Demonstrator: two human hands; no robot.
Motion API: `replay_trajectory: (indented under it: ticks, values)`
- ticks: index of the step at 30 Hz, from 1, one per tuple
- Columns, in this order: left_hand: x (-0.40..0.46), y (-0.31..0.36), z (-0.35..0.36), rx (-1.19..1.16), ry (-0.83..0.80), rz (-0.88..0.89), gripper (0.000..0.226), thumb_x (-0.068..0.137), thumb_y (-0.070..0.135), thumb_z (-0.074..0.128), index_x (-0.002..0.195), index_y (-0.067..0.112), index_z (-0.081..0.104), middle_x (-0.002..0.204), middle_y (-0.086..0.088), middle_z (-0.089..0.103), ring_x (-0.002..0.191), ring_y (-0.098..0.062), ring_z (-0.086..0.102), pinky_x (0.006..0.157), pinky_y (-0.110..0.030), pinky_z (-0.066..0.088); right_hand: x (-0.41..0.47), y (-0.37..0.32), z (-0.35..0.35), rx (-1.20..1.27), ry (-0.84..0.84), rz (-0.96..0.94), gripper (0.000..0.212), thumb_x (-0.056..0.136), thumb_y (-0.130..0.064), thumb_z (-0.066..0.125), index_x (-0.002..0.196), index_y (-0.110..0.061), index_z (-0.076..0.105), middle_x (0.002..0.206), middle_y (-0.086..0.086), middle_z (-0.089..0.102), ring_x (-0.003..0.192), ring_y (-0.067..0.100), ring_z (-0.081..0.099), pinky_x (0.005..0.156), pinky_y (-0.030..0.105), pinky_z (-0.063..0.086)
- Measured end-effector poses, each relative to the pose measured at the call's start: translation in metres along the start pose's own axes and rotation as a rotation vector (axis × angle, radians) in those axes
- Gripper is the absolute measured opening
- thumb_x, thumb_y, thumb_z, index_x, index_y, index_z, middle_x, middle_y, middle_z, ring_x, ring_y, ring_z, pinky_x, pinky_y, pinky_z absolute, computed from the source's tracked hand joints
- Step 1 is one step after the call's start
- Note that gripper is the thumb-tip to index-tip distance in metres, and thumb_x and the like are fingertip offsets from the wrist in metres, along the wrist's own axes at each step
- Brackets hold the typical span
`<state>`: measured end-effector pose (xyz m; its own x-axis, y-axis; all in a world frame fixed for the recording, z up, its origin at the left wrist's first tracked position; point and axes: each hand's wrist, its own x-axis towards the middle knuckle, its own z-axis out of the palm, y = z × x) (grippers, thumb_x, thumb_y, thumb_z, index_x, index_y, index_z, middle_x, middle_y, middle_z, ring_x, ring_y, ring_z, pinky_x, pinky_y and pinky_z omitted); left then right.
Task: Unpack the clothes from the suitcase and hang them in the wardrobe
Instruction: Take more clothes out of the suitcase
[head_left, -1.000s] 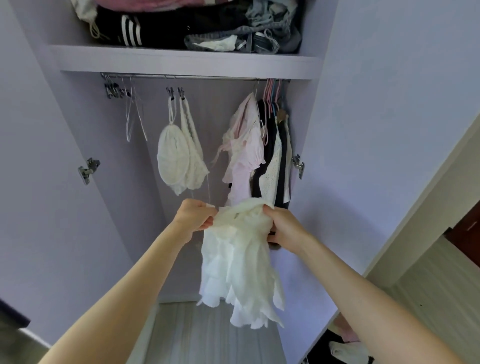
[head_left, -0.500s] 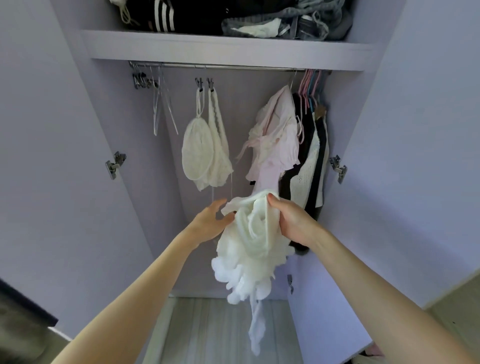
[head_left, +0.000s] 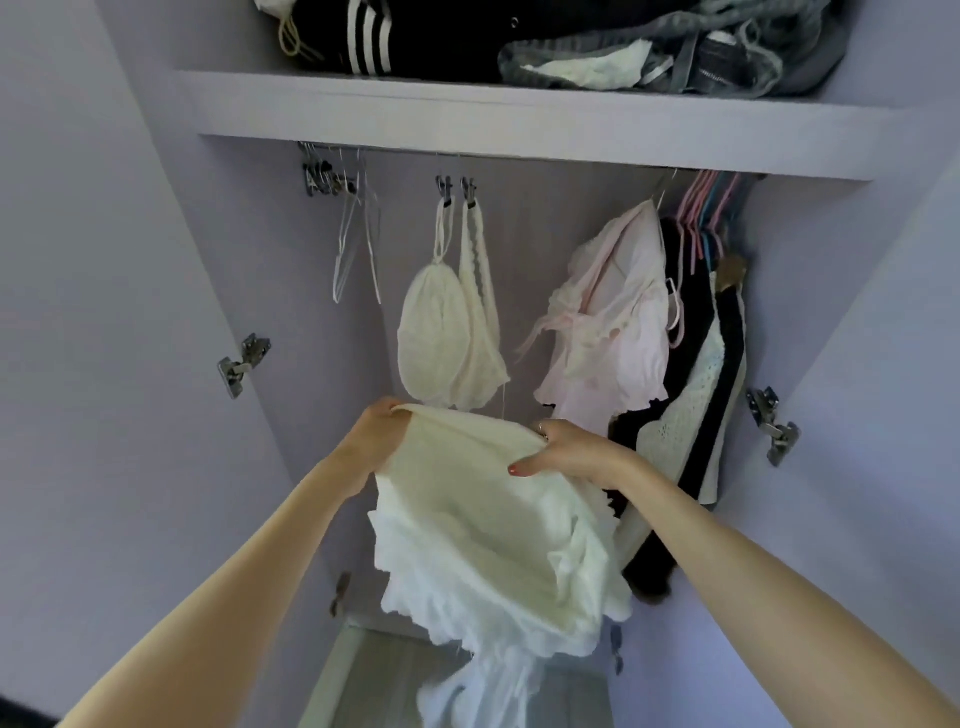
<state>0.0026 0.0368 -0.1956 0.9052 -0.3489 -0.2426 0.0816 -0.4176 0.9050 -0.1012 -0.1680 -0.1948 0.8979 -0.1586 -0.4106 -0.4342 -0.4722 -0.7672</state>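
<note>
I hold a white ruffled garment (head_left: 493, 540) stretched between both hands in front of the open lilac wardrobe (head_left: 130, 364). My left hand (head_left: 371, 441) grips its upper left edge and my right hand (head_left: 566, 454) grips its upper right edge, so the top is spread wide. Its frilled hem hangs down toward the wardrobe floor. Above it the hanging rail (head_left: 519, 156) carries empty clip hangers (head_left: 332, 179) at the left, a cream knitted top (head_left: 449, 332) on clips in the middle, and a pink blouse (head_left: 608, 322) to the right. The suitcase is out of view.
Dark and white clothes (head_left: 711, 374) on pink and blue hangers crowd the rail's right end. A shelf (head_left: 519, 111) above holds piled folded clothes, one black with white stripes (head_left: 369, 36). Both doors stand open with metal hinges (head_left: 241, 364) showing.
My hands moved apart and spread the bunched garment's top edge wide. My left hand went from loosely touching it to gripping the edge. The view came closer to the wardrobe.
</note>
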Motion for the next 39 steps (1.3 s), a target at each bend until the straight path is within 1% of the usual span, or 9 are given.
replay_trajectory:
  ticks: [5,8,11,18,23,26,31,36,39]
  values:
    - [0.041,0.014,-0.026,0.125,-0.069,0.074,0.010,0.084,0.039,0.062,0.084,0.029,0.062,0.088,0.004,0.063,0.083,-0.014,0.059,0.075,-0.028,0.046,0.052,-0.028,-0.024,0.005,0.056,-0.124,0.036,0.086,-0.026,0.066,0.118,-0.011,0.059,0.106,-0.002,0.065,0.101,0.016,0.062,0.096,0.034,0.049]
    - [0.050,0.013,-0.032,0.330,-0.128,0.098,0.022,0.080,0.050,0.064,0.095,0.032,0.062,0.094,0.013,0.062,0.088,-0.004,0.059,0.078,-0.018,0.047,0.069,-0.045,-0.025,-0.004,0.119,-0.194,0.025,0.084,-0.014,0.063,0.107,-0.005,0.066,0.107,0.014,0.068,0.101,0.025,0.064,0.094,0.041,0.049]
    - [0.054,0.017,-0.027,0.519,-0.107,0.168,0.031,0.086,0.039,0.062,0.116,0.032,0.055,0.096,0.011,0.057,0.087,-0.006,0.054,0.077,-0.016,0.041,0.085,-0.067,-0.020,-0.017,0.065,-0.267,0.023,0.083,-0.005,0.052,0.099,-0.001,0.069,0.101,0.016,0.069,0.093,0.025,0.063,0.077,0.031,0.045]
    - [0.072,0.025,-0.016,0.339,-0.113,0.258,0.055,0.078,0.033,0.072,0.125,0.029,0.044,0.106,0.004,0.063,0.097,-0.012,0.061,0.087,-0.026,0.048,0.125,-0.106,-0.005,-0.043,0.119,-0.352,0.017,0.085,-0.006,0.054,0.100,-0.014,0.057,0.102,0.001,0.059,0.091,0.012,0.054,0.068,0.015,0.040]
    - [0.107,0.028,-0.037,0.394,0.034,0.341,0.006,0.090,0.026,0.057,0.092,0.020,0.057,0.085,0.002,0.065,0.079,-0.016,0.061,0.074,-0.027,0.047,0.154,-0.123,-0.008,-0.043,0.121,-0.380,0.011,0.084,-0.016,0.064,0.083,-0.020,0.054,0.093,-0.001,0.058,0.085,0.012,0.053,0.069,0.020,0.040]
    - [0.132,0.033,-0.054,0.400,0.113,0.411,0.014,0.091,0.015,0.051,0.078,0.012,0.055,0.063,0.006,0.051,0.059,-0.011,0.046,0.061,-0.025,0.038,0.175,-0.134,-0.009,-0.096,0.154,-0.385,0.012,0.086,-0.023,0.064,0.091,-0.017,0.055,0.092,-0.003,0.058,0.084,0.011,0.053,0.067,0.019,0.040]
    - [0.173,0.040,-0.089,0.357,0.201,0.453,0.014,0.090,0.008,0.048,0.091,0.008,0.062,0.076,-0.007,0.059,0.067,-0.019,0.049,0.057,-0.021,0.036,0.218,-0.149,-0.002,-0.305,0.201,-0.308,0.016,0.092,-0.018,0.050,0.107,-0.012,0.056,0.094,-0.001,0.056,0.085,0.016,0.053,0.065,0.021,0.040]
    - [0.204,0.044,-0.120,0.240,0.168,0.383,0.019,0.092,0.003,0.039,0.093,0.011,0.056,0.080,0.000,0.055,0.074,-0.016,0.048,0.057,-0.016,0.036,0.255,-0.171,-0.006,-0.081,-0.185,-0.020,0.052,0.085,-0.018,0.065,0.133,-0.016,0.044,0.129,0.000,0.050,0.121,0.018,0.048,0.091,0.030,0.045]
    - [0.217,0.046,-0.135,0.198,0.130,0.327,0.020,0.094,0.005,0.034,0.093,0.010,0.053,0.082,0.001,0.052,0.073,-0.012,0.047,0.060,-0.017,0.036,0.273,-0.185,-0.012,0.128,-0.061,-0.029,0.025,0.089,-0.011,0.054,0.112,-0.005,0.059,0.114,0.010,0.062,0.106,0.021,0.061,0.088,0.033,0.051]
